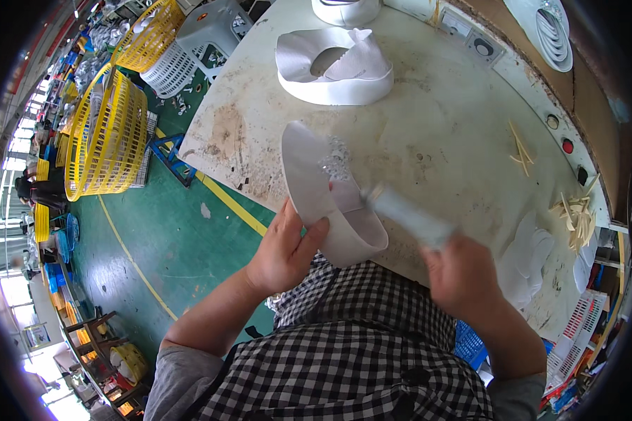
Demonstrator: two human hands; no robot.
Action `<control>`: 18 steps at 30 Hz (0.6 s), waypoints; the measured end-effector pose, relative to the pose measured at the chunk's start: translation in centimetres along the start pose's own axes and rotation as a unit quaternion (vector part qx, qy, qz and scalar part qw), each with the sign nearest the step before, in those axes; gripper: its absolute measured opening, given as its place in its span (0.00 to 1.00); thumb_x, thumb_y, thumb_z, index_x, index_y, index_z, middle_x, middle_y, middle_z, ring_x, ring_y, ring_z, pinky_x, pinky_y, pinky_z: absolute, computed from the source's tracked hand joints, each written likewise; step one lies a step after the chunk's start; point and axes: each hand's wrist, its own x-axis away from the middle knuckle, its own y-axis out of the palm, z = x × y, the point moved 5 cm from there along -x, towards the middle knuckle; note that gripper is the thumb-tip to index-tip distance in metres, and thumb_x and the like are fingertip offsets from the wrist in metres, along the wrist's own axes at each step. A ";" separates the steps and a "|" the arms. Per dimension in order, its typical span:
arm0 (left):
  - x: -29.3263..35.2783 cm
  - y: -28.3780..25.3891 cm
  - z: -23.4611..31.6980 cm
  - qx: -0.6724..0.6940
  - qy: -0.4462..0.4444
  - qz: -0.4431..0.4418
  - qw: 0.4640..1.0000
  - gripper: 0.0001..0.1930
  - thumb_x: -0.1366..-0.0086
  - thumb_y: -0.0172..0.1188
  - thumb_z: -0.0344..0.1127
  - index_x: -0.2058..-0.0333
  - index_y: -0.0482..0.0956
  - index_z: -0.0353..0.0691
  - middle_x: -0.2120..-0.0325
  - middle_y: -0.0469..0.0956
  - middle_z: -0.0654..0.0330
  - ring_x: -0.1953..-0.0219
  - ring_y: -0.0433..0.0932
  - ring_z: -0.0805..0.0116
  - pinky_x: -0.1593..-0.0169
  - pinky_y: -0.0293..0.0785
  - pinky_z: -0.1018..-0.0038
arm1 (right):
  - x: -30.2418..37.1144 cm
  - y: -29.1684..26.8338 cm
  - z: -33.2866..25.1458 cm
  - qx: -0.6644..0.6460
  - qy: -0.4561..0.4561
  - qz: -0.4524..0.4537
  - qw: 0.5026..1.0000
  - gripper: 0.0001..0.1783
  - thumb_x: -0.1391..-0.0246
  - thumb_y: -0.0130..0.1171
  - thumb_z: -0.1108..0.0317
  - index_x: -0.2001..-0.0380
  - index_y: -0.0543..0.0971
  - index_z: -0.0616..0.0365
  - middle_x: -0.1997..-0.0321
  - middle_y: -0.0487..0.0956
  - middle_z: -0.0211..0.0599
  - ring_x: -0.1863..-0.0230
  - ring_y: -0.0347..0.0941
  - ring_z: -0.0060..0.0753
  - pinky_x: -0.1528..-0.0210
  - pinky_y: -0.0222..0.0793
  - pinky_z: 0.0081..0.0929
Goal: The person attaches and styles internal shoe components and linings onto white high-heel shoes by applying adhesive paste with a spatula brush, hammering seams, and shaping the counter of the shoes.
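My left hand (288, 249) grips the edge of a white shoe piece (351, 240), a flat sole-shaped part joined to a curved band, held tilted above the table's near edge. A cluster of clear, sparkling bits (336, 160) shows along its far side; whether they sit on the piece or on the table, I cannot tell. My right hand (462, 275) is closed around a pale, long tool (414, 217), smeared by motion. Its narrow darker tip points at the band's opening, and whether it touches is unclear. Farther back lies a similar white shoe piece (337, 92).
The pale, stained worktable (428, 133) carries another white piece (347, 12) at the back, thin wooden sticks (576, 221) and white flat cutouts (527, 259) on the right. A control panel (470, 38) edges the table. Yellow baskets (109, 140) stand on the green floor at left.
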 end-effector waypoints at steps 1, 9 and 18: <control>0.5 0.3 -0.4 0.018 0.008 0.032 0.999 0.24 0.33 0.50 0.28 0.40 0.63 0.31 0.44 0.67 0.44 0.42 0.68 0.49 0.38 0.62 0.61 | 0.4 0.8 0.3 0.024 0.013 -0.040 0.999 0.10 0.43 0.57 0.67 0.67 0.68 0.61 0.72 0.76 0.46 0.70 0.76 0.54 0.69 0.71 0.46; 3.7 4.5 0.7 -0.177 0.153 0.018 0.972 0.19 0.45 0.65 0.29 0.53 0.79 0.37 0.54 0.78 0.49 0.49 0.74 0.47 0.43 0.66 0.55 | 0.6 0.6 0.4 -0.020 -0.004 -0.003 1.000 0.10 0.44 0.57 0.67 0.66 0.69 0.60 0.70 0.77 0.45 0.69 0.76 0.53 0.69 0.71 0.45; 4.2 5.2 0.1 -0.215 0.201 0.023 0.955 0.20 0.48 0.62 0.25 0.54 0.80 0.39 0.53 0.78 0.52 0.47 0.75 0.50 0.42 0.66 0.55 | 1.6 0.6 0.6 -0.005 -0.019 -0.039 0.999 0.12 0.44 0.58 0.65 0.62 0.71 0.61 0.70 0.77 0.47 0.71 0.76 0.54 0.70 0.71 0.45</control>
